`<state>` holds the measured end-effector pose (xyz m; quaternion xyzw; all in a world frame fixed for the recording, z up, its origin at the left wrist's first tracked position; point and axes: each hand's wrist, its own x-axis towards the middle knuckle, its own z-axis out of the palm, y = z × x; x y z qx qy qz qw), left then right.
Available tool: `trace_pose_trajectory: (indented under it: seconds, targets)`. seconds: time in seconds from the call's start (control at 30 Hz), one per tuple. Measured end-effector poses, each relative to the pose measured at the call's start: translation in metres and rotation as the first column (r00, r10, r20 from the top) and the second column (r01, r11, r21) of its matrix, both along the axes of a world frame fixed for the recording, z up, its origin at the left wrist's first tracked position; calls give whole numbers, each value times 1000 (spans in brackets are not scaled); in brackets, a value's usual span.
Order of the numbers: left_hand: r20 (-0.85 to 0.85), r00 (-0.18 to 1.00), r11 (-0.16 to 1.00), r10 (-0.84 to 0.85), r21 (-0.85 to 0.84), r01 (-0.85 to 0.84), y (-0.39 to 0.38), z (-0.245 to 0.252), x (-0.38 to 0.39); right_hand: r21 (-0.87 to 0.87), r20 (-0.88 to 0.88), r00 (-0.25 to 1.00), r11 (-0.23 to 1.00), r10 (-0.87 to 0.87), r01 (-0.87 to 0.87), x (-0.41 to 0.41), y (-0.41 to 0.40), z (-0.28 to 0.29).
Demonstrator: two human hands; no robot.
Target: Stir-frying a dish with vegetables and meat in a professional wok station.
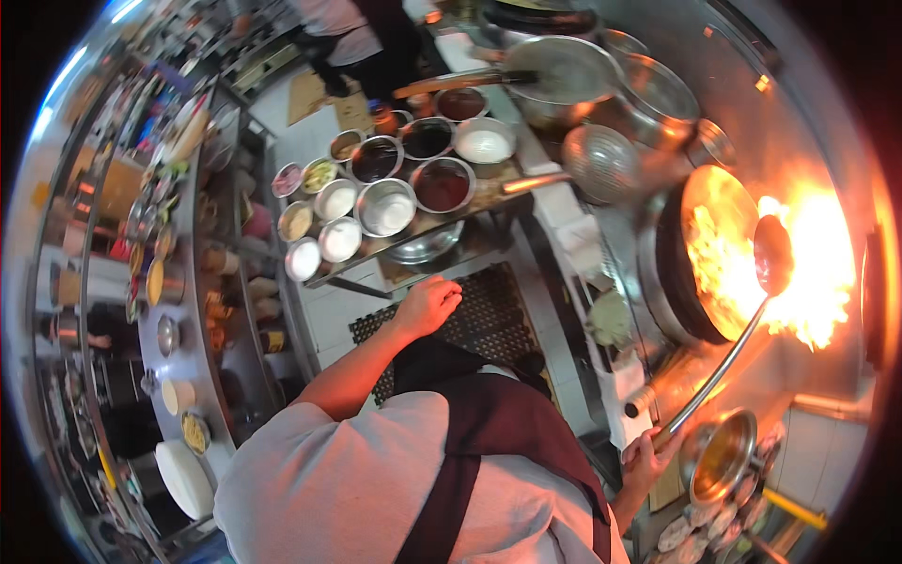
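Observation:
Before me on the right, a wok [715, 261] stands tilted over the range, filled with bright flames [810, 282] that spread past its far side. My right hand [645, 458] grips the handle of a long metal ladle [726, 363]. The ladle's bowl [773, 255] is up in the flames and looks reddish; its contents cannot be told. My left hand [430, 307] is held out in front of my body, fingers curled and nothing visible in them. It is nearest to the edge of the cart with metal pots [385, 206], touching none of them.
Sauces and white powders fill several pots on the cart. A perforated strainer [601, 163] and large pans [561, 69] lie beyond. A steel pot [722, 458] of yellowish liquid stands near my right hand. Steel shelving [204, 282] lines the left. A co-worker [359, 42] stands at the top.

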<state>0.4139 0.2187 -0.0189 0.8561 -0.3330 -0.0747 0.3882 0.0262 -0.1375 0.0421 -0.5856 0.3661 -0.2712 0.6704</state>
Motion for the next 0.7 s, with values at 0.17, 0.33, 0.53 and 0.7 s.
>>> trace_pose_trajectory:
  seconds: [0.17,0.33,0.53,0.7]
  targets:
    - [7,874,870,486,-96,-483,119,-23,44,338,205,961,908,188,-249,115,91,42]
    - [80,702,704,708,-162,-691,217,-36,137,601,184,872,650,454,-465,184,206,38]
    - [86,935,933,344,-149,-329,268,-54,196,536,-28,731,627,682,-565,215,283,26]
    - [-303,809,782,504,-237,-576,299,-20,187,524,-131,711,657,691,-542,231,302,44]
